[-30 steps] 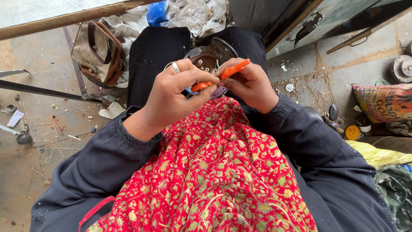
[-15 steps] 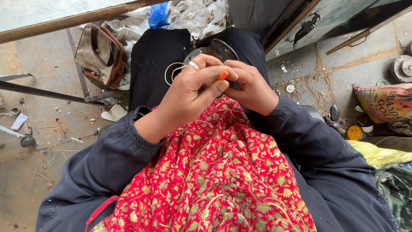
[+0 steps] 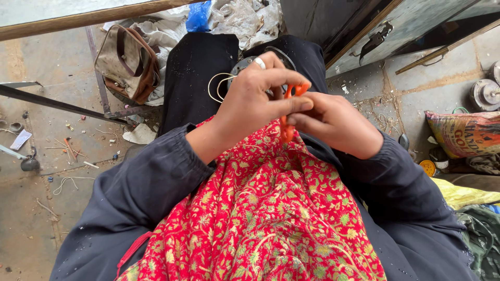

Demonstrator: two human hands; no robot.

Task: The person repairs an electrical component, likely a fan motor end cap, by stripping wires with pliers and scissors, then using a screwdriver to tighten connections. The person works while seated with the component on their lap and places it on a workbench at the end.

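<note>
The floor is rough grey concrete, with small scraps and bits of wire lying on it. The person sits with a red floral cloth over the lap, above dark trousers.

The left hand pinches an orange tool between thumb and fingers; a silver ring is on one finger. The right hand is curled closed and touches the left one, its fingertips pressed on the same tool. The tool is between both hands, just above the upper edge of the cloth. A thin pale wire loop hangs behind the left hand, in front of a round metal part that is mostly hidden.

Compared with half a second ago, the orange tool now stands nearly upright and more of it is visible; one second ago it was lying slanted across the fingers.

A brown bag lies at the upper left under a wooden bar. A blue plastic piece lies at the top among grey crumpled sheets. At the right edge there is a woven sack with red and green print, and a small round yellow tin just beside it.
</note>
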